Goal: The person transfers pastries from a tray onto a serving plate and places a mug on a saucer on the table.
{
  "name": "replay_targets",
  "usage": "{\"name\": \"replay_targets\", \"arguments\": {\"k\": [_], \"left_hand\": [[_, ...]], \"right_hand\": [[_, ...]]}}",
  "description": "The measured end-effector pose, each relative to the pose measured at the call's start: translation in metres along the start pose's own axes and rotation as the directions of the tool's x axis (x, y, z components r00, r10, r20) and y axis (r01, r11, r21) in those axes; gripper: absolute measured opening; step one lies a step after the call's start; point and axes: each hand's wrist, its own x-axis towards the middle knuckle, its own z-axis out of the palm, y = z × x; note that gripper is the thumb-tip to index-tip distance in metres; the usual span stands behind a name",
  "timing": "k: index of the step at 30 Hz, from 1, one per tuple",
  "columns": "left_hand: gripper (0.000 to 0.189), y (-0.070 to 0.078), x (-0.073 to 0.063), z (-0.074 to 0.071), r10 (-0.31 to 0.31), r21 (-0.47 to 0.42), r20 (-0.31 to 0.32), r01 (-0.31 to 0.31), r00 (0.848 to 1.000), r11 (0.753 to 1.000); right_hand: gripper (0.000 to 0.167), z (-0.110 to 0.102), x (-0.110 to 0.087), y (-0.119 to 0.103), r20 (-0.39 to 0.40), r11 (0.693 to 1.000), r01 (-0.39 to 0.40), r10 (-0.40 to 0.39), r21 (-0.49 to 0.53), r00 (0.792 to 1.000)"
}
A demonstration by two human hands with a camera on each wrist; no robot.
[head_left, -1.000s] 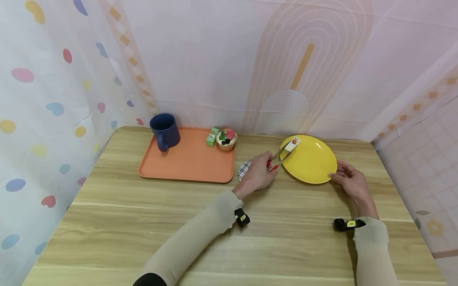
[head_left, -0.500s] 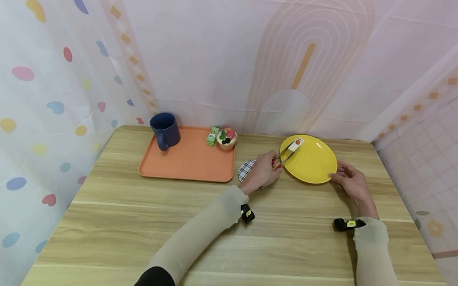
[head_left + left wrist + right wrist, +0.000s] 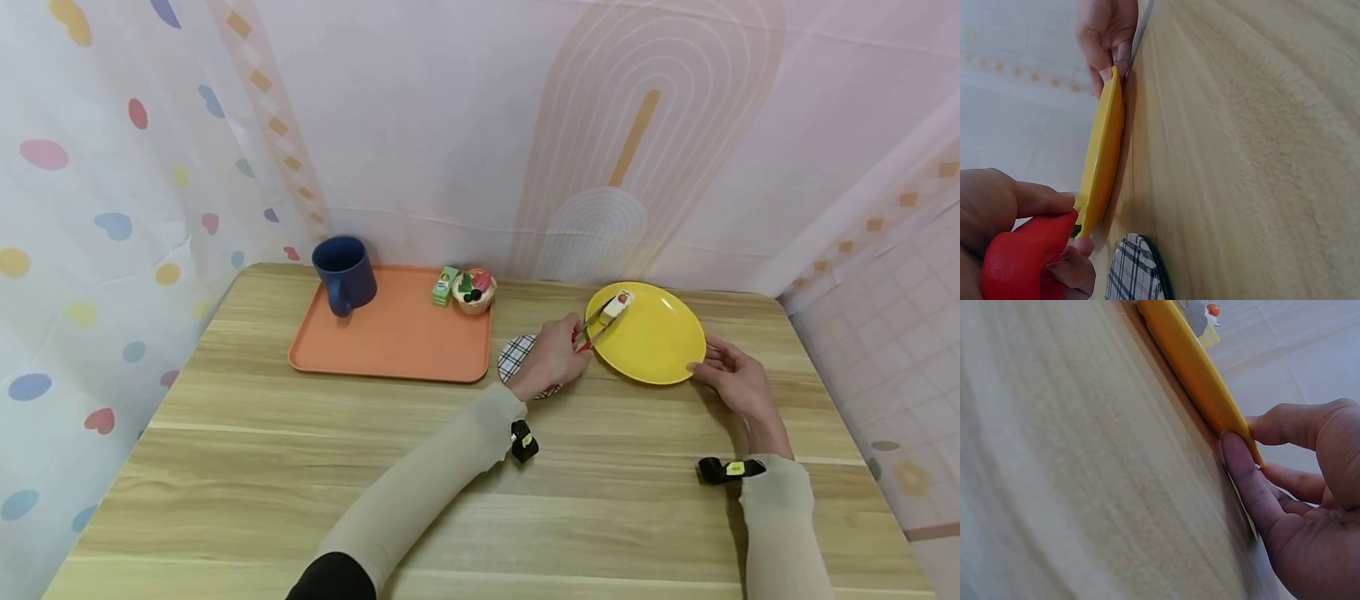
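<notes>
My left hand [image 3: 551,358] grips the red handle [image 3: 1029,256] of metal tongs [image 3: 598,323]. Between the tong tips is a small white and pale-yellow block [image 3: 617,307] with an orange-red spot on top, like a toy cake piece. It is over the left part of a round yellow plate [image 3: 652,342]; whether it touches the plate I cannot tell. My right hand [image 3: 738,387] pinches the plate's right rim between thumb and fingers, clearly seen in the right wrist view. A plaid round coaster [image 3: 516,354] lies partly hidden under my left hand.
An orange tray [image 3: 390,342] stands to the left on the wooden table [image 3: 622,517]. On it are a dark blue mug [image 3: 345,271], a small green box [image 3: 444,287] and a fruit tart [image 3: 474,292]. A patterned curtain [image 3: 420,125] hangs behind the table.
My left hand has moved slightly right with the tongs, bringing the block from the plate's left edge farther over the plate. My right hand keeps its hold on the rim.
</notes>
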Motion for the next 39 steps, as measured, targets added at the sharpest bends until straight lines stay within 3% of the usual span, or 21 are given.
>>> {"name": "replay_targets", "arguments": {"k": [13,29,39], "left_hand": [[0.024,0.0042,0.0022,0.0013,-0.061,-0.041,0.022,0.062,0.998,0.997],[0.034,0.0014,0.0006,0.0026,-0.031,-0.015,-0.006,0.030,1.000,0.999],[0.043,-0.0026,-0.0056,0.0039,-0.029,-0.010,-0.073,0.028,0.997,1.000]], "right_hand": [[0.075,0.0007,0.0008,-0.0011,-0.003,1.000,0.001,-0.001,-0.004,1.000],[0.076,0.0006,0.0000,0.0003,0.004,1.000,-0.013,0.013,0.000,1.000],[0.077,0.0003,0.0008,0.0016,0.006,1.000,-0.018,0.018,0.005,1.000]]}}
